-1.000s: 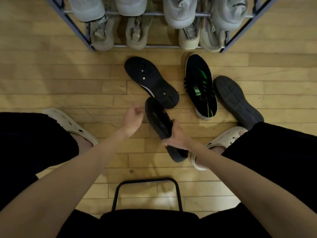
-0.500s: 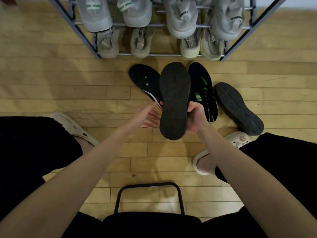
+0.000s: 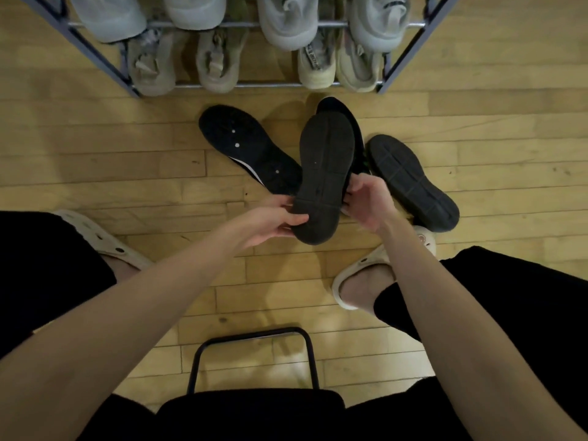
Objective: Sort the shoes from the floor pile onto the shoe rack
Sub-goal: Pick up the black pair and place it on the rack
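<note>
Here, dark shoe (image 3: 324, 176) held sole-up, left hand (image 3: 270, 222) and right hand (image 3: 369, 202) grips clamped on heel.

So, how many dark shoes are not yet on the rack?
4: one held sole-up in both hands, one sole-up at left, one mostly hidden behind the held shoe, one sole-up at right.

Both forearms are bare, with no sleeves, watch or rings showing on the left hand (image 3: 270, 222) or right hand (image 3: 370, 202). Black shorts (image 3: 47, 265) cover both thighs, filling the view at eight and four o'clock. Each foot wears a cream clog (image 3: 105, 240) with round holes; the right clog (image 3: 423, 241) carries a small round badge.
</note>
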Demonstrator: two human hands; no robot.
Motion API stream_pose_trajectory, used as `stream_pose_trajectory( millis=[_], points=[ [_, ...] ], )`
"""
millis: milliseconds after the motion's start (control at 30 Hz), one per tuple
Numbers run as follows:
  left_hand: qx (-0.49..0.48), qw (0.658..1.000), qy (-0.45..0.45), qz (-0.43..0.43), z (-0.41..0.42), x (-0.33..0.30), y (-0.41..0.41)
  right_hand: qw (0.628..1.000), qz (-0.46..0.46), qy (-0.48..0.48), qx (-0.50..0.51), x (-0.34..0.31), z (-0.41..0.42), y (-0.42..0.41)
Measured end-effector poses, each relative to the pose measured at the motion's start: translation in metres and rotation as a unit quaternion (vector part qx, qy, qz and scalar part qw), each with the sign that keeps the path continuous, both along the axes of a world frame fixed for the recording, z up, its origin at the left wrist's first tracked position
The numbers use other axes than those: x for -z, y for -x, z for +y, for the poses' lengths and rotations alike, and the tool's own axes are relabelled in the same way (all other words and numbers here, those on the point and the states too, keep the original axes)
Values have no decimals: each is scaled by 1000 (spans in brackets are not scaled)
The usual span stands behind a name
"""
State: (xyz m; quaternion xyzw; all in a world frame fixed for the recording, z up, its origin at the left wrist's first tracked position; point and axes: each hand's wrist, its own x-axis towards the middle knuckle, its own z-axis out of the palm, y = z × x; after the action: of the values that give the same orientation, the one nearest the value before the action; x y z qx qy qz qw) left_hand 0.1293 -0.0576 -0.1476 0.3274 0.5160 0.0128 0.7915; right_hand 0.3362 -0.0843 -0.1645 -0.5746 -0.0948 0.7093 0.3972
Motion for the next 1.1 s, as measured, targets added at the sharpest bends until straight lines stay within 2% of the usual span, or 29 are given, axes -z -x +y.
stream_pose_trajectory(
  millis=[33,67,100,133,167,200,267,333,400,467,667,767,867,933,1033,1100],
  points=[
    [-2,1000,-11,17,1,3,-4,996,-83,10,36,4,1,-13],
    [-3,999,-22,31,2,5,-7,974,-216,19,59,9,1,-29],
    [-1,999,-33,43,3,7,-10,921,-385,36,49,13,0,-45],
    [2,998,-42,52,4,9,-12,850,-523,57,1,17,-3,-61],
    [4,997,-47,56,4,10,-14,790,-606,72,-65,22,-7,-76],
    [5,997,-48,59,3,11,-16,759,-633,82,-127,28,-12,-90],
    [3,997,-46,68,0,14,-19,756,-608,114,-212,41,-23,-110],
    [2,996,-43,78,-3,19,-22,755,-587,145,-254,56,-35,-119],
    [-6,995,-39,87,-6,22,-25,729,-609,140,-279,67,-43,-121],
    [-19,994,-32,98,-10,25,-26,707,-642,119,-273,72,-45,-123],
    [-55,991,-29,121,-14,29,-16,678,-692,141,-205,48,-25,-108],
    [-69,987,-38,137,-10,27,-7,694,-702,133,-84,32,-20,-74],
    [-74,984,-51,151,-7,18,3,756,-647,102,11,4,-16,-37],
    [-83,982,-53,159,-7,9,9,817,-564,115,12,-14,-18,-8],
    [-103,982,-44,154,-5,-13,16,914,-381,128,52,-40,-16,28],
    [-110,981,-54,151,-2,-30,24,955,-261,112,83,-62,-12,41]
  ],
)
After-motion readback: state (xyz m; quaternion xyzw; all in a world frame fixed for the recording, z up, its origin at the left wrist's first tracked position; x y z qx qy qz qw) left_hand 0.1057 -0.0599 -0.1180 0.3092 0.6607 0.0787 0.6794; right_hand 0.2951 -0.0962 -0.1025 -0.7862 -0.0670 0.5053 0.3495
